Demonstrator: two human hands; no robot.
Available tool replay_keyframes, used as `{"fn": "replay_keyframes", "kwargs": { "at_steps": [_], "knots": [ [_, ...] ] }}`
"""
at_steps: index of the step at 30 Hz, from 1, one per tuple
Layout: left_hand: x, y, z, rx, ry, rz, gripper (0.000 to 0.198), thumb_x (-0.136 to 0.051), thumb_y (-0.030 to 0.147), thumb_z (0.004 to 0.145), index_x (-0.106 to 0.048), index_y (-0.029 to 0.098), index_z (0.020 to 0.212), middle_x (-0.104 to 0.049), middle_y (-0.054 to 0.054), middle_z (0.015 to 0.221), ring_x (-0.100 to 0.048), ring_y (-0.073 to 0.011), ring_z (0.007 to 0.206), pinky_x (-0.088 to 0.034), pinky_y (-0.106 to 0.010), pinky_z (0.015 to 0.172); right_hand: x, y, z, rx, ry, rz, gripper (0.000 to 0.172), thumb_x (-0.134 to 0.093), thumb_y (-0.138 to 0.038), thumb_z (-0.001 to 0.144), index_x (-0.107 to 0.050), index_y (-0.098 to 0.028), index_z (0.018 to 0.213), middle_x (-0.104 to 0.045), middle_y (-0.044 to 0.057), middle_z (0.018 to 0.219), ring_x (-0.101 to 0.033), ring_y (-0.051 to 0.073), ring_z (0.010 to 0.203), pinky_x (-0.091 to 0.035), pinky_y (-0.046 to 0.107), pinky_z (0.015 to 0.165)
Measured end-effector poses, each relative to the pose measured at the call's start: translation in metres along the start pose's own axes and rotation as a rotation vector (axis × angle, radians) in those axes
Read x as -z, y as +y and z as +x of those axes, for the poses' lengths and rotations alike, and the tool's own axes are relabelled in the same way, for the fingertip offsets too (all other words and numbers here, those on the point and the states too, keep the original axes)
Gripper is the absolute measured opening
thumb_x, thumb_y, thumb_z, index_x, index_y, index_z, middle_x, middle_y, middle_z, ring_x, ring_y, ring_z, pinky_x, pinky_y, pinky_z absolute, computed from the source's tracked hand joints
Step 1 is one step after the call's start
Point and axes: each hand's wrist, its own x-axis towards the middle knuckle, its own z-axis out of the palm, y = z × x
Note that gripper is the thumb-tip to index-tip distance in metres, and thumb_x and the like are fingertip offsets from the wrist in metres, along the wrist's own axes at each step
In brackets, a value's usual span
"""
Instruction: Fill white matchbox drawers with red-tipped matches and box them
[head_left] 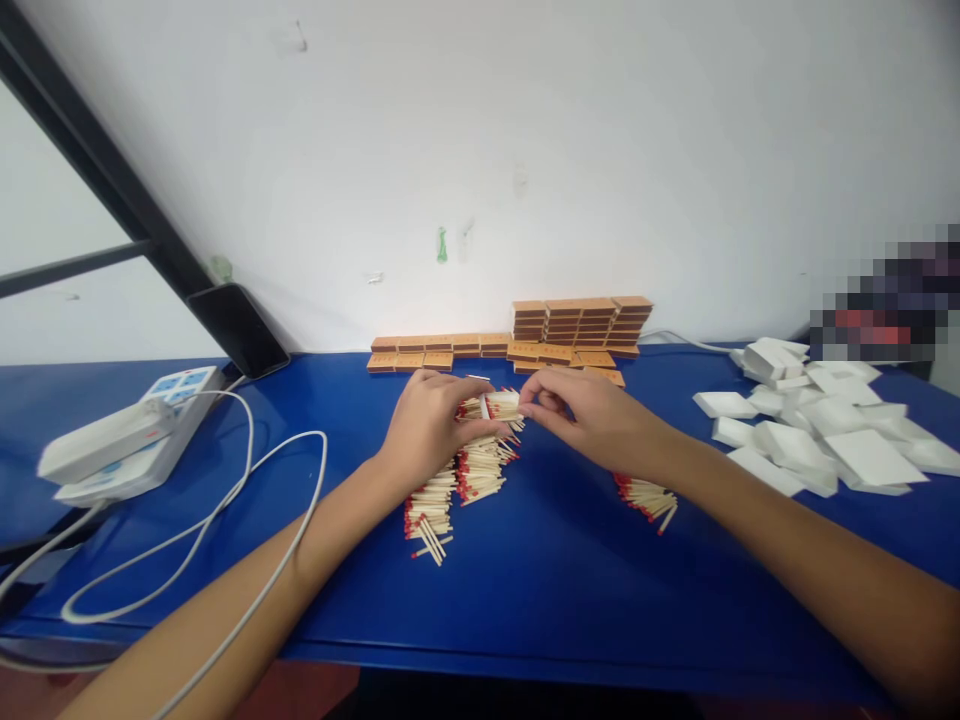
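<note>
My left hand [427, 425] grasps a small white tray [484, 406] between thumb and fingers, on the near side of the matchbox stack [581, 325] and a little to its left. Red-tipped matches lie inside the tray. My right hand [600, 415] is at the tray's right end, directly in front of the stack, with thumb and forefinger brought together; the fingertips are too small in view for me to tell whether they pinch a match, the tray's edge or nothing.

Nearer to me than the stack and to its left, a loose pile of matches [480, 472] spreads beneath and beside my left hand. A smaller cluster of matches [645, 497] lies nearer than the stack's right end, beside my right forearm. A low row of matchboxes [442, 345] runs leftward from the stack along the wall [337, 150].

Well to the right of the stack, empty white trays [870, 450] lie heaped on the blue table [540, 600]. Well to its left, a dark phone [238, 330] leans upright, and nearer than that sits a power strip [191, 385]. A white cable [324, 460] loops from that side across my left forearm.
</note>
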Motion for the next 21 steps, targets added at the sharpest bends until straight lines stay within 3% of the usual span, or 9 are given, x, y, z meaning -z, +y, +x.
{"fn": "replay_keyframes", "kwargs": {
  "at_steps": [5, 10, 15, 21],
  "knots": [
    [-0.001, 0.007, 0.001, -0.044, -0.025, -0.055, 0.033, -0.083, 0.048, 0.089, -0.077, 0.023, 0.109, -0.082, -0.004, 0.099, -0.075, -0.0226, 0.085, -0.048, -0.042, 0.088, -0.009, -0.002, -0.003, 0.026, 0.081, -0.039, 0.011, -0.055, -0.028, 0.101, -0.064, -0.022, 0.099, -0.061, -0.001, 0.078, -0.054, 0.016, 0.069, -0.035, 0.030, 0.065],
    [0.001, 0.003, 0.001, 0.023, 0.038, -0.019, 0.030, -0.082, 0.046, 0.090, -0.077, 0.021, 0.107, -0.082, -0.005, 0.101, -0.076, -0.0247, 0.090, -0.049, -0.042, 0.086, -0.011, -0.013, -0.007, 0.154, 0.141, -0.012, 0.010, -0.058, -0.027, 0.101, -0.065, -0.021, 0.097, -0.058, -0.003, 0.073, -0.050, 0.013, 0.062, -0.034, 0.028, 0.062],
    [0.004, 0.000, 0.002, 0.087, 0.069, 0.041, 0.031, -0.082, 0.046, 0.090, -0.077, 0.021, 0.108, -0.082, -0.005, 0.100, -0.076, -0.0269, 0.091, -0.050, -0.044, 0.088, -0.015, -0.034, -0.016, 0.297, -0.097, 0.066, 0.013, -0.058, -0.019, 0.100, -0.066, -0.020, 0.089, -0.057, -0.003, 0.072, -0.051, 0.012, 0.063, -0.036, 0.027, 0.064],
    [0.004, 0.000, 0.002, 0.087, 0.057, 0.032, 0.032, -0.083, 0.047, 0.089, -0.077, 0.020, 0.107, -0.082, -0.005, 0.099, -0.076, -0.0269, 0.091, -0.050, -0.044, 0.087, -0.021, -0.043, -0.019, 0.194, -0.334, 0.047, 0.012, -0.063, -0.016, 0.097, -0.063, -0.019, 0.085, -0.065, -0.001, 0.084, -0.056, 0.013, 0.072, -0.036, 0.027, 0.067]
  ]
}}
